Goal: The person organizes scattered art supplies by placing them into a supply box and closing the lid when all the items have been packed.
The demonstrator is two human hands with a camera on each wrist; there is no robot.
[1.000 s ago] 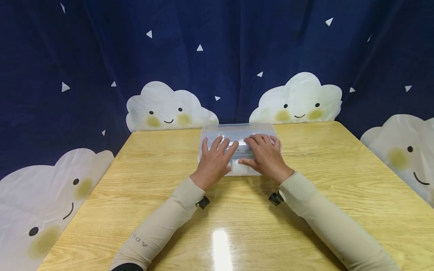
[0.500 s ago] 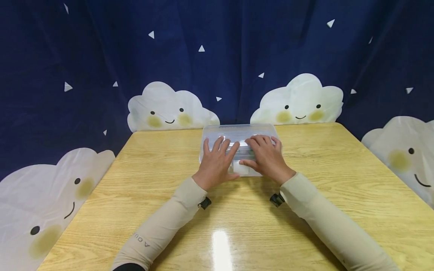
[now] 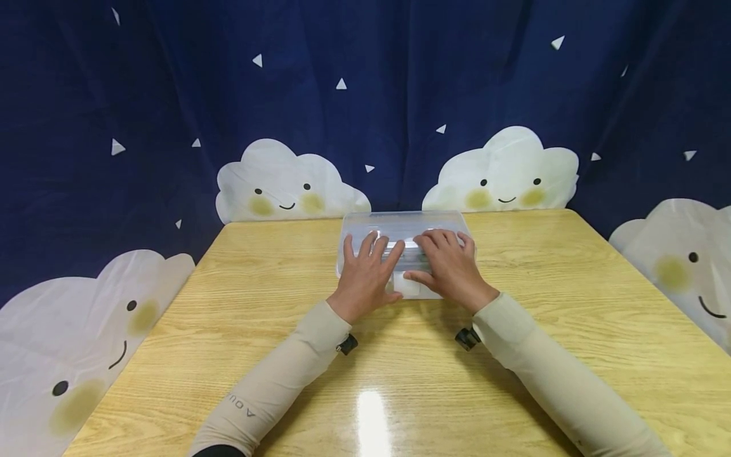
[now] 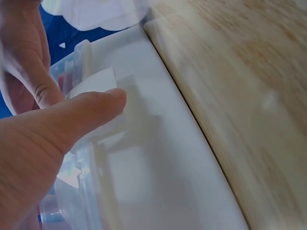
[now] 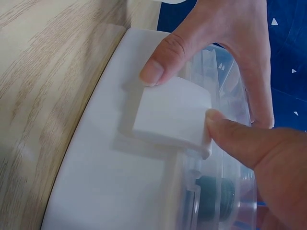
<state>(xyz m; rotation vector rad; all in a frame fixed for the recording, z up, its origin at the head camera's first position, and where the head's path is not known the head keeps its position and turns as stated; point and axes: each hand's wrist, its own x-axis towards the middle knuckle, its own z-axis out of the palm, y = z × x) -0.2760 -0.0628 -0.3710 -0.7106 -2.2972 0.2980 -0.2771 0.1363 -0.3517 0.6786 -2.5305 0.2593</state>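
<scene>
A box (image 3: 405, 219) with a white front and a clear lid stands at the far side of the table, with a white latch (image 5: 172, 112) mid-front. The latch stands out from the front and casts a shadow on it. My left hand (image 3: 362, 279) lies with spread fingers over the lid, its thumb (image 4: 96, 108) stretched across to the latch's outer edge. Over the lid's right half is my right hand (image 3: 451, 263), fingers bent a little. Its thumb (image 5: 235, 136) touches the latch's upper edge by the lid.
Through the clear plastic shows a dark green item (image 5: 216, 191). The wooden table (image 3: 274, 273) reaches back to a dark blue curtain (image 3: 394, 82) printed with clouds. Both wrists carry small black cameras, the left one (image 3: 347, 344) hanging low over the table.
My left thumb has moved outward to the right, to the latch's lower part. The right hand keeps its place on the lid, and the box has not moved.
</scene>
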